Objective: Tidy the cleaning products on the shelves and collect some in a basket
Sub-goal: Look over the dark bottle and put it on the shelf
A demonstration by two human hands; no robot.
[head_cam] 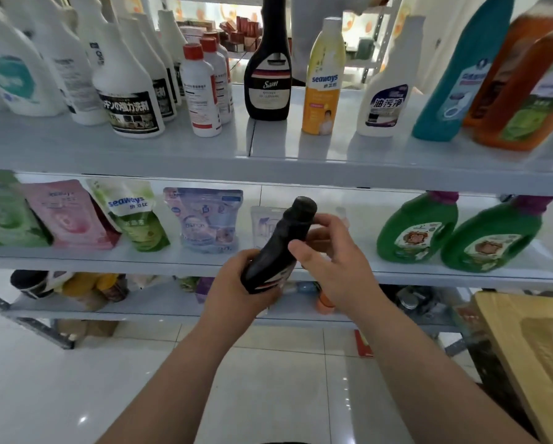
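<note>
1. Head view: left hand [246,283] grips base, right hand [331,262] grips neck of black waisted plastic bottle [280,251], tilted, centre frame.
2. Matching black bottle [268,75] stands at 12 o'clock.
3. Judgement: tidying underway; basket unseen.

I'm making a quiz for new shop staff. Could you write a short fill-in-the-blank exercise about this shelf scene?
1. The left hand and right hand both grip a tilted bottle coloured ___.
2. On the top shelf, the yellow bottle stands just right of a dark bottle labelled ___.
3. The two green jugs on the middle shelf have ___ caps.

Missing words: black; Sam; purple.
</note>
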